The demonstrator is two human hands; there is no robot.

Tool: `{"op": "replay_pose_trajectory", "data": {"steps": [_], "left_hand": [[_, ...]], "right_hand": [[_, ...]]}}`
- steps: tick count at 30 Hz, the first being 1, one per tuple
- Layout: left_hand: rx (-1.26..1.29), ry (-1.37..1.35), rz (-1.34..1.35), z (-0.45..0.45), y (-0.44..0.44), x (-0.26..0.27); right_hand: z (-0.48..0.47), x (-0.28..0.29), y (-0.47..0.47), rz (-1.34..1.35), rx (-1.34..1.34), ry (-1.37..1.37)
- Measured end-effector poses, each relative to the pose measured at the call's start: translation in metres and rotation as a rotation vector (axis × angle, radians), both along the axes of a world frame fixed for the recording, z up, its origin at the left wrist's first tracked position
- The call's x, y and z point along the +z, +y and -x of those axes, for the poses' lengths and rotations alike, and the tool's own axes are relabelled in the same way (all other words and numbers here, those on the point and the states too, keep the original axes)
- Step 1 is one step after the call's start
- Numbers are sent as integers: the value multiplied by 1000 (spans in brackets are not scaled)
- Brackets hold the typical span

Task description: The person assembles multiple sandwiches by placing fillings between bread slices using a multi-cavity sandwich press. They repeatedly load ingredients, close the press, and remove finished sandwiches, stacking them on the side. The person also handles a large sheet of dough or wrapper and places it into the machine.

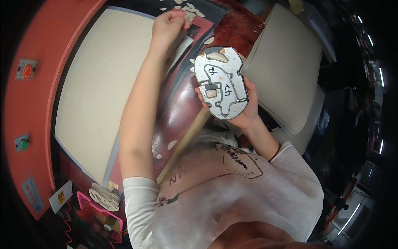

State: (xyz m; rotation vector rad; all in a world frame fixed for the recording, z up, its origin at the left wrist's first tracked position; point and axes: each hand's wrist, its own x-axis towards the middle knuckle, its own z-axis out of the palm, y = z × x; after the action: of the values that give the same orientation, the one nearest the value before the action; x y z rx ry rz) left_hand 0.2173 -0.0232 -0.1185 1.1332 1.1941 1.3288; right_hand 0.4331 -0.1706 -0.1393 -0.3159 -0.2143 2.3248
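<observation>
My right hand (pixel 248 109) holds a white cutting die (pixel 228 84) with dark metal edges from below. Handwritten marks run across the die's face. A cream half-moon piece (pixel 217 57) sits in its upper opening, and a small squarish cream piece (pixel 211 93) fills a lower one. Farther forward, my left hand (pixel 171 25) is over the dark mat with its fingers curled together, beside a scatter of cream offcuts (pixel 192 11). Whether a piece is pinched in those fingertips cannot be made out. A large cream sheet (pixel 102 71) lies left of my left forearm.
A red machine frame (pixel 37 109) with a red stop button (pixel 28 71) and a green button (pixel 24 144) borders the left. Stacked beige sheets (pixel 286 68) stand right. Cut insole-like pieces (pixel 104 196) lie by a pink basket (pixel 119 228). A wooden strip (pixel 186 140) edges the table.
</observation>
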Motion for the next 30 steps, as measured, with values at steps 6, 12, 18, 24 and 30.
{"op": "replay_pose_trajectory", "data": {"steps": [6,12,18,24,30], "left_hand": [[-74,422,-190,12,5,14],[-87,99,45,-28,-114,26],[14,-340,83,-23,-161,10],[181,-666,106,20,-197,-4],[239,-664,-29,21,-219,-12]], "right_hand": [[5,-2,6,-68,-29,-39],[13,2,9,-146,-137,-211],[31,18,-1,-552,-69,-419],[41,35,5,-831,93,-526],[56,36,12,-1233,2,-856]]}}
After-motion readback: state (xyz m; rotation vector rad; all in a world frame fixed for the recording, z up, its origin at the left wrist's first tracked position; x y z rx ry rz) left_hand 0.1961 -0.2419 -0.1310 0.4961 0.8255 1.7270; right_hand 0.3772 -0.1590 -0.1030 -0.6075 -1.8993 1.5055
